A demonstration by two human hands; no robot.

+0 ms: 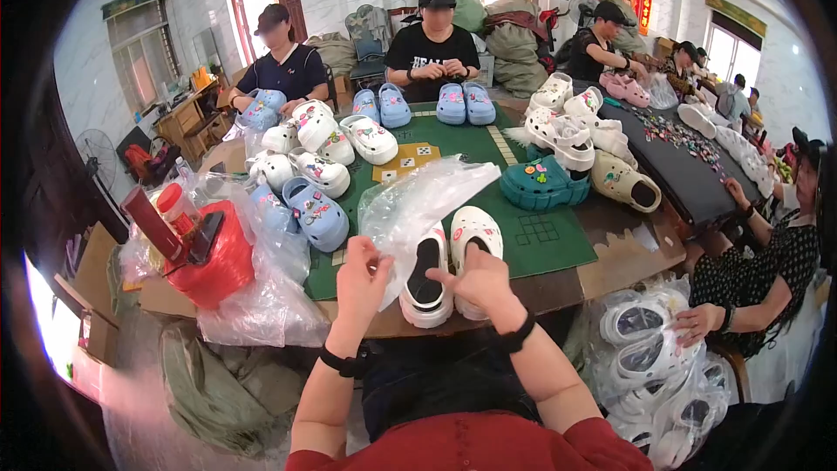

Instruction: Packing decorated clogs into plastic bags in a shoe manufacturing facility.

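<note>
In front of me on the table, a pair of white clogs with dark insoles stands side by side, toes pointing away: the left clog and the right clog. My left hand pinches the edge of a clear plastic bag, which spreads up and to the right behind the left clog. My right hand is over the heel opening of the right clog, thumb toward the left clog. Its other fingers are partly hidden at the shoe, which it seems to grip.
White clogs and blue clogs with charms crowd the left; teal clogs sit right. A red twine roll carries a jar. Co-workers sit around the green-topped table; bagged white clogs lie beside one at right.
</note>
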